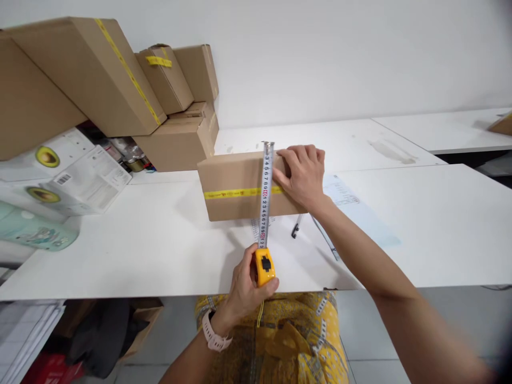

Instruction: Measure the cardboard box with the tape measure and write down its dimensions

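Observation:
My left hand (243,285) is wrapped around a yellow tape measure (264,274) near the table's front edge. Its metal blade (265,213) is drawn out, running away from me across the top of a brown cardboard box (230,173). The blade's hooked end reaches about the box's far edge. Yellow printed tape (224,193) crosses the box lengthwise. My right hand (302,176) grips the box's right part, its fingers bent over the far side and its thumb beside the blade. Some printed paper lies partly hidden beneath the box and blade.
On the white table (132,256), a black-tipped pen (296,228), a thin pencil-like stick (326,240) and a pale blue sheet (360,210) lie near my right forearm. Stacked cartons (176,141), avocado-printed boxes (88,181) and a mint-green bottle (36,229) stand left.

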{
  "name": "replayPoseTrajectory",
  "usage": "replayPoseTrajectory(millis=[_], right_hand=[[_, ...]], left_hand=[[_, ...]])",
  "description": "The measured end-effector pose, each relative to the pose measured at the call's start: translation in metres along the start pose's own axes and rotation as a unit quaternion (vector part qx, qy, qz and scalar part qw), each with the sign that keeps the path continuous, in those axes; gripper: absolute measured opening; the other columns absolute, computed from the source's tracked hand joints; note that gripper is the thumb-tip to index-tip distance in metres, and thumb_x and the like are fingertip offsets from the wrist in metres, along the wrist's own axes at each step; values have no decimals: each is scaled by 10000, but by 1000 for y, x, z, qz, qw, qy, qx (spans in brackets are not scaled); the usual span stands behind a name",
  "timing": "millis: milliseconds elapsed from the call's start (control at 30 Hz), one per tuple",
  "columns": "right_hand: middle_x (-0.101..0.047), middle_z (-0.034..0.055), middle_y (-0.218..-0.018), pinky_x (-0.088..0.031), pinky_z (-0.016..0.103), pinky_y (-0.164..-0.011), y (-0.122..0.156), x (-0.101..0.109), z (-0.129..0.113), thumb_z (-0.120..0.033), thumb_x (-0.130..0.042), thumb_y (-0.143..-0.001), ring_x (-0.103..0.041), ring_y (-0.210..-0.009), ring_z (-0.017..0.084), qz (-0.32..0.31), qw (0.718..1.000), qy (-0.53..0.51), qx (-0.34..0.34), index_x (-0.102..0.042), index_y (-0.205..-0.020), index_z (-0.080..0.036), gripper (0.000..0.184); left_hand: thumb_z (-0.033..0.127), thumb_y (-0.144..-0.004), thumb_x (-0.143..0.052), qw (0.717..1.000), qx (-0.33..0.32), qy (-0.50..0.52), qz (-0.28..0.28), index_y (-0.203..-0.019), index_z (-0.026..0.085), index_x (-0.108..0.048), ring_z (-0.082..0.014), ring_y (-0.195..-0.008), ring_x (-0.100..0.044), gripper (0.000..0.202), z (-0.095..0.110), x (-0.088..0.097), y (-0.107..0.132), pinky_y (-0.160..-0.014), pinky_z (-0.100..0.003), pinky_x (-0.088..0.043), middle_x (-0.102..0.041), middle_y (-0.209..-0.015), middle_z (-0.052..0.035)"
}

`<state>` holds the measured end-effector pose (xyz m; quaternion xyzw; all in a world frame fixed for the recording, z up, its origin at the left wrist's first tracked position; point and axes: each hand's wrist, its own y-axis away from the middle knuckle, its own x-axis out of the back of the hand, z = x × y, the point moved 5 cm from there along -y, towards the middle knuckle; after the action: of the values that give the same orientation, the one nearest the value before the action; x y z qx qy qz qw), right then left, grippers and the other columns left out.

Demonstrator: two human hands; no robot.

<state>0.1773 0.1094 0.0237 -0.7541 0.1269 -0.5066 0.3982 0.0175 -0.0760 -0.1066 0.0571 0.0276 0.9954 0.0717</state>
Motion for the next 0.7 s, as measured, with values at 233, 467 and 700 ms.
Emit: replayPoseTrajectory(millis=[233,467,700], right_hand=[[-698,94,-1032,-421,517,-928,69,38,-8,-483,-225,-1054,-639,-1004,278,76,978,-172,-93,-638,-1196,-287,478],[-608,29,-739,-368,367,-501,58,122,-11,-542,-413,-1017,-532,-538,179,183,886,-385,-185,-668,-1080,-337,333],[-637,-7,-645,-426,344,-406,115,99,-57,-443,-488,-1013,-549,-471,182,15,902,-415,-119,-641,-960,-345,190]], left_hand=[[384,-760,-774,991,-34,-123,-46,-1400,217,-430,-217,-825,-632,746,-4,-2,17,-756,-343,-536,-660,-1016,-53],[362,-725,-829,962,-97,-227,-114,-1410,306,-478,-340,-1128,-651,772,6,-12,28,-994,-480,-497,-639,-1303,-103],[358,-724,-873,982,-114,-144,-35,-1591,316,-87,-340,-1210,-626,1171,20,-8,40,-999,-502,-539,-568,-1383,-155]])
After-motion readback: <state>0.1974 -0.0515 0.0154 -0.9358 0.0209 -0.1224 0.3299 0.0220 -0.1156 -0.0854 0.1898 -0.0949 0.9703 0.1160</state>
